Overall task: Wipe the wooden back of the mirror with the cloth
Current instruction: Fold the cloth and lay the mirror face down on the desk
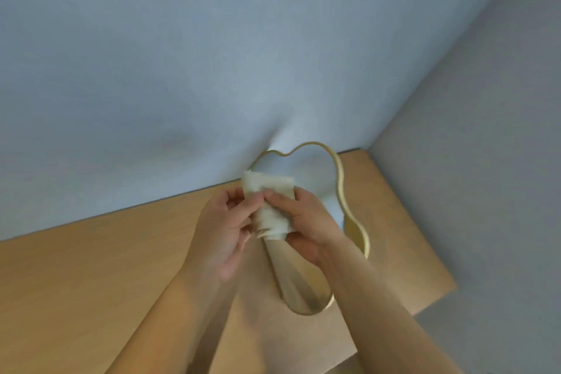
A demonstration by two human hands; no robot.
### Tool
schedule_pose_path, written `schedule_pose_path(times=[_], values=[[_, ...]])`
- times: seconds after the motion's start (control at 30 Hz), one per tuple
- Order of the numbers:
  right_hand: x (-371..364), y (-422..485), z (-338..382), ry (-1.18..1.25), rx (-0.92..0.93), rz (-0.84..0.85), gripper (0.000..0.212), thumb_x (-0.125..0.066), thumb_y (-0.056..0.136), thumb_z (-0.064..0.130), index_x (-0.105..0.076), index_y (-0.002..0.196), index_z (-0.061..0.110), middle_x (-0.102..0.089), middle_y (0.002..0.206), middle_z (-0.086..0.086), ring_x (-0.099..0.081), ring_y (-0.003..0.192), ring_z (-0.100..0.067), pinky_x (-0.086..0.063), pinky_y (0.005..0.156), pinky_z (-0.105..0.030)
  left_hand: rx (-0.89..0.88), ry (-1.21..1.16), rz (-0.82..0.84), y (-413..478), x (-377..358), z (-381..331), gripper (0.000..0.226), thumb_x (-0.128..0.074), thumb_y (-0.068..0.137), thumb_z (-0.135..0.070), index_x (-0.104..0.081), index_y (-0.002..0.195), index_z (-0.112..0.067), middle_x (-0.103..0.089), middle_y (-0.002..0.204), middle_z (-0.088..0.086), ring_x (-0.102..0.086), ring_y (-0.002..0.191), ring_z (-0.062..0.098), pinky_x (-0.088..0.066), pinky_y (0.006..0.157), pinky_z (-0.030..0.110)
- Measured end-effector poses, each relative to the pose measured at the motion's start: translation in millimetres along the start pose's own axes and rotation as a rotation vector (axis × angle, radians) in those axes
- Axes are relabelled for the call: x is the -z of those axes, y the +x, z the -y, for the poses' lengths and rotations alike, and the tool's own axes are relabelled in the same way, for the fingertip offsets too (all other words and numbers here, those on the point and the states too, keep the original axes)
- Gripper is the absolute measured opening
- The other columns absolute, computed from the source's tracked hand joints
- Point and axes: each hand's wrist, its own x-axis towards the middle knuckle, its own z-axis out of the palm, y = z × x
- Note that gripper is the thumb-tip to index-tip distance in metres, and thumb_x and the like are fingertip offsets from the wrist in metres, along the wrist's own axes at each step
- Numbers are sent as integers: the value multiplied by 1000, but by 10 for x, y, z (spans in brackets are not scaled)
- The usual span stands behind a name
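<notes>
Both hands are up in front of the mirror (315, 170), close together and both closed on the same thing: a small pale cloth (268, 188), folded or bunched into a thick pad. The left hand (224, 231) pinches its left edge between thumb and curled fingers. The right hand (306, 222) wraps it from the other side, fingers laid over the front and thumb tucked below. The cloth is held in the air between them, its upper end sticking up past the fingertips and its lower end hanging crumpled just under the palms. It sits in front of the upper left part of the mirror, though I cannot tell whether it touches the glass.

The mirror has a wavy, cloud-like outline with a thin gold frame (340, 173) running round it. It rests on the light wooden table (91, 282), near the far right corner, with its top rising against the pale blue-grey wall (212, 55) — whether it leans there or stands free I cannot tell. Inside the frame the glass shows a pale patch up top and warm tan tones lower down, partly hidden by the right forearm.

The table is pushed into the corner — a second grey wall (485, 146) runs along its right side, and grey floor (501, 334) shows past the table's near right edge.
</notes>
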Motion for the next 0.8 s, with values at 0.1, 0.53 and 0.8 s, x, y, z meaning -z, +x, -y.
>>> schedule_pose_path(times=[0.1,0.53,0.8], values=[[402,-500,378,62,122,-42,18,-64,102,7,-78,110,-1,-79,103,-24,-79,89,-32,-65,68,-38,-96,126,116,-138,-557,107,34,-79,84,-29,-75,106,-4,-78,95,11,-76,83,17,-61,69,34],[2107,-1033,448,193,137,-399,30,-73,95,7,-68,124,13,-81,112,-14,-80,99,-32,-65,70,-43,-206,976,-259,490,-1640,1366,78,-69,84,-5,-36,155,-8,-36,162,12,-36,152,33,-40,121,49],[2243,-903,167,159,61,-328,29,-74,96,10,-67,124,10,-79,116,-18,-78,103,-35,-66,76,-47,-135,840,-365,535,-1805,1365,63,-44,72,12,-45,131,-10,-48,135,14,-52,128,42,-53,105,60]])
